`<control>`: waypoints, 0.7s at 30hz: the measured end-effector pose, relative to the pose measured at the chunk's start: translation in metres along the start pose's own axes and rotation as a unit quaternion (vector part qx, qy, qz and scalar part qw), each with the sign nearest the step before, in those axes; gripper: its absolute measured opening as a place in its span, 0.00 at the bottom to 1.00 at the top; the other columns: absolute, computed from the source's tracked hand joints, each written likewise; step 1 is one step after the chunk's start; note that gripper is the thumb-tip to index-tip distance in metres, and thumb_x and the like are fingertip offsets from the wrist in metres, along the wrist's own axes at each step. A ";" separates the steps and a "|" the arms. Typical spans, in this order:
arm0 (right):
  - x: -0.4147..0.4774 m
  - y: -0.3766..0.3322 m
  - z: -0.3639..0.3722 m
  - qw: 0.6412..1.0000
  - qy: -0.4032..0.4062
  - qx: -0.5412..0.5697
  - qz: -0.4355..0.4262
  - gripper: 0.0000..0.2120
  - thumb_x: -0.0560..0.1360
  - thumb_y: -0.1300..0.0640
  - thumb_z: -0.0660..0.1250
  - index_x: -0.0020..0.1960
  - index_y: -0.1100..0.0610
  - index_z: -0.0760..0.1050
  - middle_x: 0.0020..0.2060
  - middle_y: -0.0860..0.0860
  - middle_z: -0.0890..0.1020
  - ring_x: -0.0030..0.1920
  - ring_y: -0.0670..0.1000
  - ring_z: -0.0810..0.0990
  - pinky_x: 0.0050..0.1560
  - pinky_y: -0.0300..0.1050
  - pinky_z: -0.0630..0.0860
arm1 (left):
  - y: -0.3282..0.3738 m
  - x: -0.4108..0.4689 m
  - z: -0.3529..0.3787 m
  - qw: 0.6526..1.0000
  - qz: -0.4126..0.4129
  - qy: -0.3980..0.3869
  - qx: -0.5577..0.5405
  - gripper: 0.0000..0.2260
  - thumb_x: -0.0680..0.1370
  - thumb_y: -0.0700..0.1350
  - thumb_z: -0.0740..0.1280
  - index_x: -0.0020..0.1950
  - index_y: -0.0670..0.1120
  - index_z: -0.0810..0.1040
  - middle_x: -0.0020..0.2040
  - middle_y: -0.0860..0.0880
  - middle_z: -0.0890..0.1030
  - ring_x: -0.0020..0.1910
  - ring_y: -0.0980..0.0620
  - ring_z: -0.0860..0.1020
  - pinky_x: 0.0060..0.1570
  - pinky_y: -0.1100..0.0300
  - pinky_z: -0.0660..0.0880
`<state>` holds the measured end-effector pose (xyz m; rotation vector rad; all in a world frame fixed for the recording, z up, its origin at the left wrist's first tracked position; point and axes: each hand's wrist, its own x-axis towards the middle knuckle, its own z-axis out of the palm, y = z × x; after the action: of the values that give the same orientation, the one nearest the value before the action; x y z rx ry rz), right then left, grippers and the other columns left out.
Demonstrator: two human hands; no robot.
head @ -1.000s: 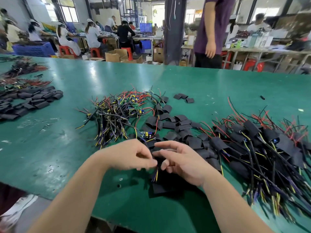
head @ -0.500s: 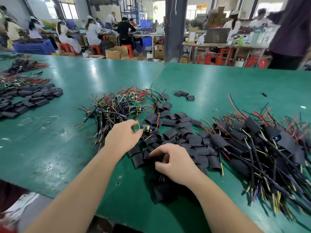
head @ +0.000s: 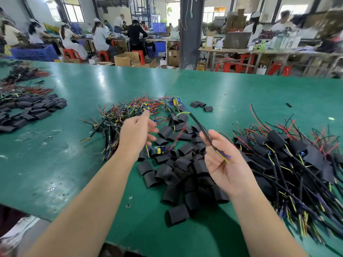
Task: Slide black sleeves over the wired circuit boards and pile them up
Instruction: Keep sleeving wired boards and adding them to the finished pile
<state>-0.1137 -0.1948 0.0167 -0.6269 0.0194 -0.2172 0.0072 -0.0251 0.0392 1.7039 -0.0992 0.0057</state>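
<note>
Right hand [head: 225,164] holds a black cable [head: 199,127] above loose sleeves [head: 178,182].

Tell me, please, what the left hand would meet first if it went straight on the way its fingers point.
Most likely the tangle of unsleeved wired boards just beyond the left hand, though that hand is raised above the table, so depth is unclear.

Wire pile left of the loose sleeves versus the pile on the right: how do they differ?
The left pile shows bare boards with coloured parts; the right pile has its boards inside black sleeves. The left pile is smaller, the right pile sprawls wider. Both are tangles of red, yellow and black wires on the green table.
</note>
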 end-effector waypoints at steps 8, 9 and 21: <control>-0.002 0.024 -0.001 0.994 -0.028 -0.102 0.039 0.12 0.64 0.68 0.70 0.45 0.58 0.85 0.38 0.61 0.77 0.22 0.44 0.67 0.24 0.33 0.67 | 0.030 -0.032 0.028 0.960 0.005 -0.154 -0.232 0.14 0.84 0.48 0.53 0.59 0.41 0.73 0.45 0.46 0.85 0.43 0.51 0.84 0.44 0.59 0.81; -0.003 0.024 -0.001 0.992 -0.034 -0.116 0.042 0.13 0.65 0.68 0.70 0.46 0.58 0.85 0.34 0.55 0.80 0.23 0.44 0.69 0.25 0.33 0.68 | 0.031 -0.032 0.028 0.960 0.002 -0.153 -0.235 0.14 0.84 0.47 0.53 0.60 0.40 0.72 0.44 0.46 0.85 0.42 0.51 0.84 0.43 0.60 0.81; 0.007 0.022 -0.017 0.869 0.186 -0.445 -0.114 0.17 0.73 0.71 0.61 0.35 0.53 0.79 0.32 0.47 0.83 0.29 0.45 0.75 0.33 0.37 0.71 | 0.021 -0.009 -0.003 0.990 -0.046 -0.117 0.061 0.16 0.84 0.49 0.51 0.38 0.48 0.67 0.25 0.54 0.61 0.21 0.56 0.55 0.21 0.68 0.52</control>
<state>-0.1043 -0.1888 -0.0096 -1.5074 0.4427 -0.5708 -0.0030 -0.0249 0.0601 1.8242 -0.1988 -0.2621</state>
